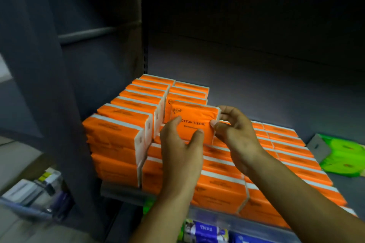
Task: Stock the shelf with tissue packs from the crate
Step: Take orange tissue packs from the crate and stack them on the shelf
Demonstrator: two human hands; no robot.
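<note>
Tissue pack [195, 122]: orange, upright, "COTTON TISSUE" face toward the camera, held at mid-shelf; bottom edge hidden behind the hands.
Left hand [177, 144]: at 7 o'clock of the pack, fingers [176, 120] and thumb spread apart, gripping its left side and lower edge.
Right hand [235, 136]: at 4 o'clock of the pack, clamped on its right end, thumb on the front, fingers [227, 109] curled behind.
Shelf [256, 94]: grey board, dark toward the back.
Tall stack [122, 130]: orange packs on edge, several layers high, at 9 o'clock of the held pack.
Rear row [189, 90]: more orange packs on edge at 12 o'clock, just behind the held one.
Low layer [286, 150]: orange packs in rows from 3 to 5 o'clock, under both forearms, reaching the shelf's front lip.
Green packs [339, 156]: at 3 o'clock, far right on the shelf, near the low layer.
Blue packs [205, 231]: at 6 o'clock, on the level below.
Post [39, 85]: grey upright at 9 o'clock, left of the shelf; blurred goods near its foot.
</note>
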